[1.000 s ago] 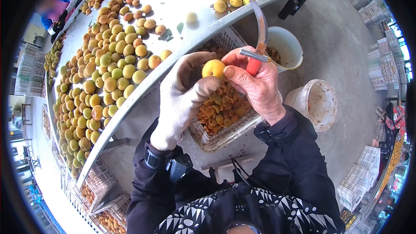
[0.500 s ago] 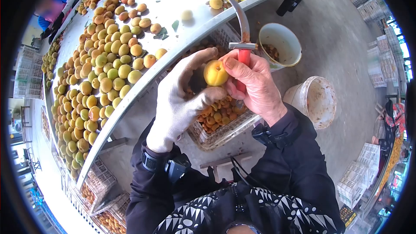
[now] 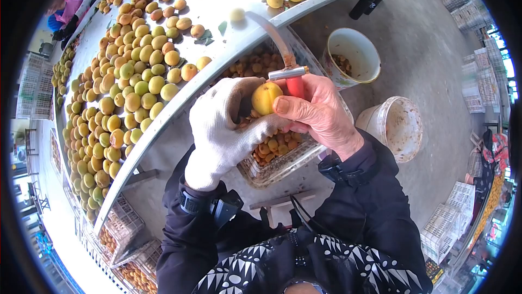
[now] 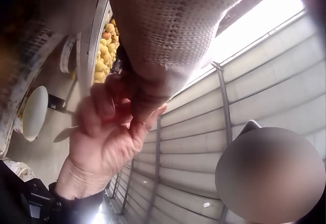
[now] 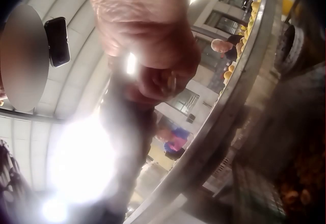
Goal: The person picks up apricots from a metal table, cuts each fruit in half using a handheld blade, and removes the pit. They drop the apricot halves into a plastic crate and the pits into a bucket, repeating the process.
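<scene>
My left hand (image 3: 215,128), in a white knit glove, holds a yellow apricot (image 3: 265,98) between fingers and thumb, its seam turned upward. My bare right hand (image 3: 326,112) grips the red handle of a curved knife (image 3: 289,73), its thumb against the apricot's right side. The blade rises from a metal collar and points up and left, overlapping the table edge. Below both hands sits a plastic crate (image 3: 261,180) of apricot pieces. In the left wrist view the glove (image 4: 163,35) hides the apricot; the right wrist view shows the back of my right hand (image 5: 147,40).
A pale table (image 3: 212,3) with many apricots (image 3: 130,71) curves along the left and top. Two buckets, one with scraps inside (image 3: 375,54) and a stained one (image 3: 380,122), stand at right. Stacked crates (image 3: 448,220) stand farther right. Another person (image 3: 70,8) works across the table.
The apricot has turned between the hands so its seam shows. The knife has swung left, its tip now over the table. The left fingers have drawn in closer around the fruit.
</scene>
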Demonstrator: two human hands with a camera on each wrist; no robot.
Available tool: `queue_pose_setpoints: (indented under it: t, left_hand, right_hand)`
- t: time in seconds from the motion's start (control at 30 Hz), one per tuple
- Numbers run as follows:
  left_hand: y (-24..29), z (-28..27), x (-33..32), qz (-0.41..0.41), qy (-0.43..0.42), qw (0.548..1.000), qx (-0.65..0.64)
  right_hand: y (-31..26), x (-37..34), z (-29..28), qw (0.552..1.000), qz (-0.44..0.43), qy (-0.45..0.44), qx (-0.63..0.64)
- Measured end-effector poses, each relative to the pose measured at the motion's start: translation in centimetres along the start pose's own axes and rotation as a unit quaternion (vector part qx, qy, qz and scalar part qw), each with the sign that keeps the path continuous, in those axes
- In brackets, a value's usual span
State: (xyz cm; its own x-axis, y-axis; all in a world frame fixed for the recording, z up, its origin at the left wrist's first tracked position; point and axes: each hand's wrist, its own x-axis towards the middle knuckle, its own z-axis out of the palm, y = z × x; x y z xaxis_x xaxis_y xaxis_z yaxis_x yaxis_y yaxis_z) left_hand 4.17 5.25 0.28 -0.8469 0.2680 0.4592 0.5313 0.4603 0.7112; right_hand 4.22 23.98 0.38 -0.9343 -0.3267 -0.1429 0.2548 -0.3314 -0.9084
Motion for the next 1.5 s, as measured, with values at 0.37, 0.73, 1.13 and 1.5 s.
queue_pose_setpoints:
  t: [0.37,0.73,1.13,1.5]
  left_hand:
    - [0.0,1.5,-0.3,-0.007,-0.026,0.999,-0.036]
    - [-0.2,0.8,-0.7,-0.064,-0.051,0.994,-0.069]
    - [-0.2,0.4,-0.3,-0.056,-0.052,0.996,-0.038]
    - [0.0,1.0,-0.7,-0.108,-0.031,0.984,-0.135]
  right_hand:
    - [1.1,-0.3,0.1,0.997,-0.015,0.068,0.011]
    - [1.6,-0.2,0.1,0.999,-0.024,0.047,-0.008]
    - [0.9,0.2,-0.2,0.999,0.018,0.009,0.028]
    - [0.9,-0.4,-0.1,0.997,-0.064,0.023,-0.046]
